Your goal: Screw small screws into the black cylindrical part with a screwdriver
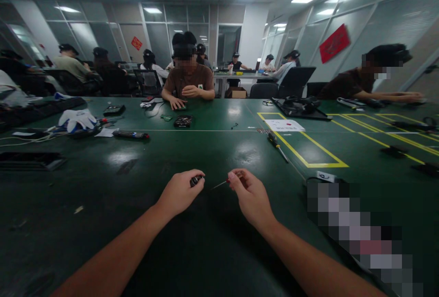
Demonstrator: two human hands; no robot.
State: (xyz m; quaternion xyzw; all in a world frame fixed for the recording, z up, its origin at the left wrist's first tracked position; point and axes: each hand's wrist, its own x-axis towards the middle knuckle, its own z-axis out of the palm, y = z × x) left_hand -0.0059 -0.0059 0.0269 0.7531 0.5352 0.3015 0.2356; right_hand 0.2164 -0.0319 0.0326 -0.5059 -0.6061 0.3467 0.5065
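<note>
Both hands above the green table point(103, 224), well clear of each other. The left hand point(180, 191) is curled, thumb and fingers closed round a small black part point(196, 180). The right hand point(252, 194) pinches a thin driver point(227, 181) by its handle; the shaft crosses the gap between the hands, its tip slanting down toward the left hand and apart from the black part. Beyond the right hand lies a yellow-and-black screwdriver point(277, 146).

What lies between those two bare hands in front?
In the head view, a thin metal shaft sticks out from the right hand toward the left hand, its tip stopping short; green tabletop shows behind it.
</note>
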